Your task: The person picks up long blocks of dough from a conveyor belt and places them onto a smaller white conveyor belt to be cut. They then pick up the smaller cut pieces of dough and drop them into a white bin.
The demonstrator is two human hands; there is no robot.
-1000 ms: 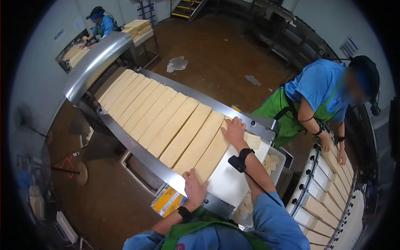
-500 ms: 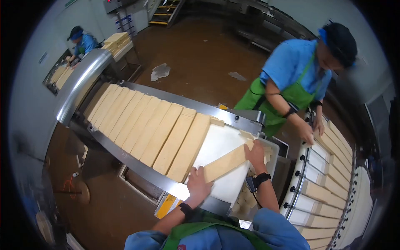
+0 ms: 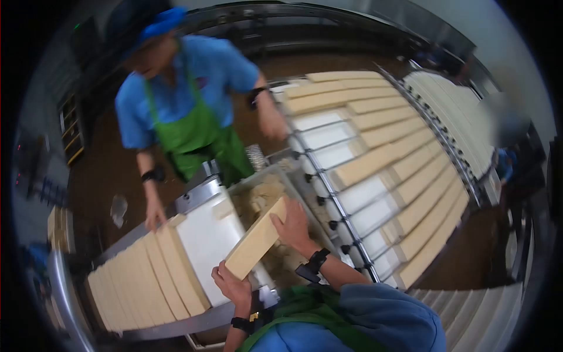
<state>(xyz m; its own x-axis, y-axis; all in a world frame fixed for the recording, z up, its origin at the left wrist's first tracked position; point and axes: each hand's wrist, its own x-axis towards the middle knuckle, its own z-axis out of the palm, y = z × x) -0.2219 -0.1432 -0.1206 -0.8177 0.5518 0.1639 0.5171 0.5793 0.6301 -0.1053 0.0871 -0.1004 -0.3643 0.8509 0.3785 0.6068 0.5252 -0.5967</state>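
Observation:
A long pale-yellow, dough-like slab (image 3: pixel 256 237) is held at a slant between my two hands. My left hand (image 3: pixel 233 287) grips its near, lower end, and my right hand (image 3: pixel 294 227) grips the far, upper end. Beneath the slab are the white belt's end (image 3: pixel 202 240) and a bin (image 3: pixel 237 189) of broken pale pieces (image 3: pixel 267 196). Similar slabs (image 3: pixel 138 276) lie side by side on the belt to the left. A small offcut (image 3: pixel 222 209) rests on the bare white part.
To the right, a second conveyor carries rows of slabs (image 3: pixel 381 161) behind a metal rail (image 3: pixel 339 211) with black knobs. Across from me stands a co-worker in a green apron (image 3: pixel 196 138), one hand (image 3: pixel 154 214) at the left belt's slabs, the other near the right conveyor.
My view has swung to the right. Both hands have lifted the slab off the white belt and carried it right, over the bin. The co-worker has turned and reached towards the left belt.

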